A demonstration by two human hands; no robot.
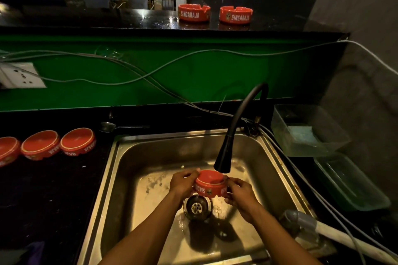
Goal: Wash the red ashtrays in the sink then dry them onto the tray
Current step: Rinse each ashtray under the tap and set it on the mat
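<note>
Mid-wash — both hands, left (pixel 183 185) and right (pixel 239 194), grip one round red ashtray (pixel 210 184) under the black tap (pixel 224 161).
Three inverted ashtrays (pixel 41 145) sit on your left counter (pixel 53 189); two upright ones (pixel 215 14) on the shelf look unwashed.

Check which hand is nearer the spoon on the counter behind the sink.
Left. The left hand grips the ashtray on the side towards the spoon; the right hand grips its far side, farther away.

Three red round ashtrays (pixel 43 145) are laid upside down in a row on the black stone desk (pixel 49 189) left of the steel sink (pixel 277 170), a metal spoon (pixel 108 127) behind it, two clear plastic tubs (pixel 310 131) to its right.
</note>
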